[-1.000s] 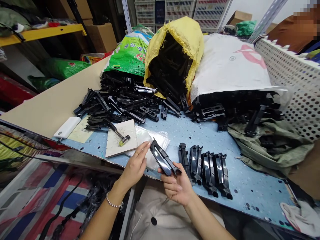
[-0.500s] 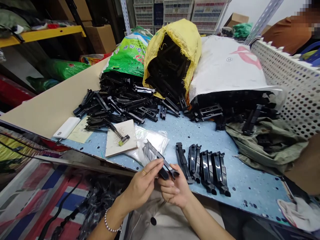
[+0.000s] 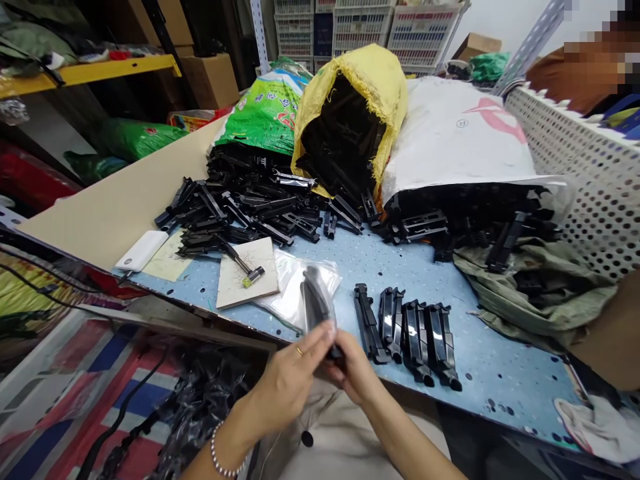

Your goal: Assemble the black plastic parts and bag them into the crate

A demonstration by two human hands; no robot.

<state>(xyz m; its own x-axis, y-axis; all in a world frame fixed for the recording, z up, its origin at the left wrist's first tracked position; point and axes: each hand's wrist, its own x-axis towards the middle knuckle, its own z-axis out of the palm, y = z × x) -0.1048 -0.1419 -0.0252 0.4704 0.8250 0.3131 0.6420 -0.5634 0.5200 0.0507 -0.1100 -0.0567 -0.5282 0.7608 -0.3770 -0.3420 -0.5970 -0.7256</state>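
Observation:
Between my two hands is a long black plastic part (image 3: 316, 300), blurred by motion and tilted with its far end up. My left hand (image 3: 293, 370), with a ring and a beaded bracelet, has its fingers pressed onto the part. My right hand (image 3: 353, 370) grips its near end from the other side. Behind the part lie clear plastic bags (image 3: 285, 287) on the blue table (image 3: 320, 257). To the right, several similar black parts (image 3: 415, 343) lie side by side in a row.
A hammer (image 3: 245, 267) rests on a pale square board (image 3: 255, 293). Behind it spreads a heap of black parts (image 3: 240, 213), spilling from a green sack (image 3: 265, 120), a yellow sack (image 3: 395, 87) and a white sack (image 3: 435, 133). A perforated white basket (image 3: 595, 167) stands at the right.
The black part has swung from leaning left to more upright. My right hand has closed further round its near end, and the camera view has shifted slightly.

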